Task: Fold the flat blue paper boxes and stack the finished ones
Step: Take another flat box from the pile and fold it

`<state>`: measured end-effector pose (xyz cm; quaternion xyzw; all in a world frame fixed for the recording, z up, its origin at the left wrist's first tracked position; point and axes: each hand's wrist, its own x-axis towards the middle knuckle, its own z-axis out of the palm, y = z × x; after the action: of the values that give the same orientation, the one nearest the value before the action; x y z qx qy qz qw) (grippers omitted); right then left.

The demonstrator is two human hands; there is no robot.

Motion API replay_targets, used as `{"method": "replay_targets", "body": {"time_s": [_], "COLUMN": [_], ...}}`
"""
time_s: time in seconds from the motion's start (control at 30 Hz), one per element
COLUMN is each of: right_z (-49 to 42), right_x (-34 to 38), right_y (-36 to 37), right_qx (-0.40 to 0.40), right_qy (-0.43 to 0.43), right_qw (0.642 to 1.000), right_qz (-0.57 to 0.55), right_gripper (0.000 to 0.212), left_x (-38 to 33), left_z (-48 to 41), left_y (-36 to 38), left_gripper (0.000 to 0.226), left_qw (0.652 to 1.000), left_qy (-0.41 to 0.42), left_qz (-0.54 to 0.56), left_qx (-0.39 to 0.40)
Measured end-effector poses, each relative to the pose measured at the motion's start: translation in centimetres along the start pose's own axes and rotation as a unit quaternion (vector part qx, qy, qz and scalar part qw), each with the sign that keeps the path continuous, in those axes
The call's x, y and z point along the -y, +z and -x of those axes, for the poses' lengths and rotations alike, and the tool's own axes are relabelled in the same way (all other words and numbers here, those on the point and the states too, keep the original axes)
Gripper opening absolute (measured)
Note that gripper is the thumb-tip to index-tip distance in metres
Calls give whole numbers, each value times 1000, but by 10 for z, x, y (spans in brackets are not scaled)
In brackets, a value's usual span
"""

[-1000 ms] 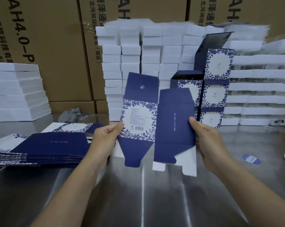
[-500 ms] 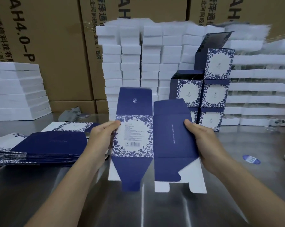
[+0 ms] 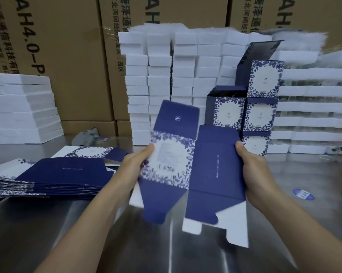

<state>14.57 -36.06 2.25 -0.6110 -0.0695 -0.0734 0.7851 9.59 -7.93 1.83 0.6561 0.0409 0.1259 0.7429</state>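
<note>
Steel table (image 3: 304, 174) below — your left hand (image 3: 134, 166) and right hand (image 3: 252, 170) pinch the flat box (image 3: 211, 168) edgewise. Uneven squeezing could crease it off-score.

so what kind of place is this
Likely a packing workshop or warehouse: big cartons stacked behind, foam blocks in stacks, and a pile of flat boxes plus some folded boxes on a steel table.

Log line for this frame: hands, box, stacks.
left hand grips flat blue paper box floral side | right hand grips plain side | box unfolded above metal table | folded blue floral boxes stacked behind
</note>
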Motion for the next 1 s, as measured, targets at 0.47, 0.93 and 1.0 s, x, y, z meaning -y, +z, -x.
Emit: {"method": "replay_targets", "body": {"time_s": [0.47,0.93,1.0], "right_z": [-2,3,7], "right_x": [-8,-11,-13], "right_y": [1,-4,0], "right_qx": [62,171,141], "right_qy": [23,31,-5], "right_qw": [996,967,967], "right_qz": [64,188,210], "right_gripper": [37,36,40], "left_x": [6,-2,-3], "left_z": [-2,-2,0], "left_y": [5,-9,-8], "left_gripper": [41,41,41], "left_qw": [996,997,996], "left_qy": [52,-22,-36], "left_qz": [-58,-30,-24], "left_qx": [-41,-69,-82]}}
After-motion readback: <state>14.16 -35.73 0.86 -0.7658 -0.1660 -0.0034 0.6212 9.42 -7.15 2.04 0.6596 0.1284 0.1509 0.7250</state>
